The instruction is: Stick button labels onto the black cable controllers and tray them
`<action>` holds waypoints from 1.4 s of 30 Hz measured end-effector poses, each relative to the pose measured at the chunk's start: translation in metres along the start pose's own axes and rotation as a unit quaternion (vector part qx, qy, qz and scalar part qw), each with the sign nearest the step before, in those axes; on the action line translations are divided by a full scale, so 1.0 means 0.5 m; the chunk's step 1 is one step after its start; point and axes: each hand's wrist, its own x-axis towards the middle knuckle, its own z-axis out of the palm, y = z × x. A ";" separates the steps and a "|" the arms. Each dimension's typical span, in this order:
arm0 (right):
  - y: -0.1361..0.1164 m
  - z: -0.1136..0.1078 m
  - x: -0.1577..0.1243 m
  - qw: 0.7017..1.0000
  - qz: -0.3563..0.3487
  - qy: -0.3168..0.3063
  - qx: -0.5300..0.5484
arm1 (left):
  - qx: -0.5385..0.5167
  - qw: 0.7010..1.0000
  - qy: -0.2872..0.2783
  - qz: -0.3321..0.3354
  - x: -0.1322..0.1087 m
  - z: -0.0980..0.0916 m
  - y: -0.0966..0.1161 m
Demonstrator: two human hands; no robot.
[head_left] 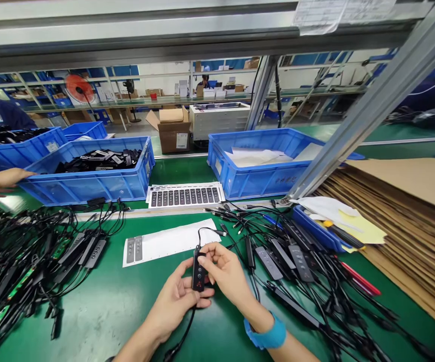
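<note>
A small black inline cable controller (198,282) with round button marks and a red mark on its face is held above the green bench. My left hand (178,296) is closed around its lower part, fingers behind it. My right hand (228,274) grips the upper end, its thumb pressed on the face. Black cable leaves the controller at both ends. Just beyond lies a white label sheet (180,239) with two grey button stickers (134,249) at its left end. To the right rests a pile of cabled controllers (300,264), some grey-faced.
Cabled controllers, some showing bare green boards, form a tangle (17,271) at left. Behind stand a blue bin of black parts (89,186) and a blue bin of papers (255,176), a sticker sheet (185,196) between them. Another person's hand (10,178) touches the left bin. Cardboard sheets (402,216) lie right.
</note>
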 end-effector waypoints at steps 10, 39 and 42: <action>0.004 0.001 0.000 1.000 -0.004 0.001 0.005 | 0.005 1.000 -0.004 -0.002 0.002 -0.002 0.003; 0.010 0.003 -0.006 0.998 -0.021 0.017 -0.048 | 0.022 1.000 0.006 -0.002 -0.003 0.005 0.008; 0.013 0.003 -0.005 0.998 -0.031 0.019 -0.059 | 0.026 1.000 0.007 0.001 -0.003 0.006 0.007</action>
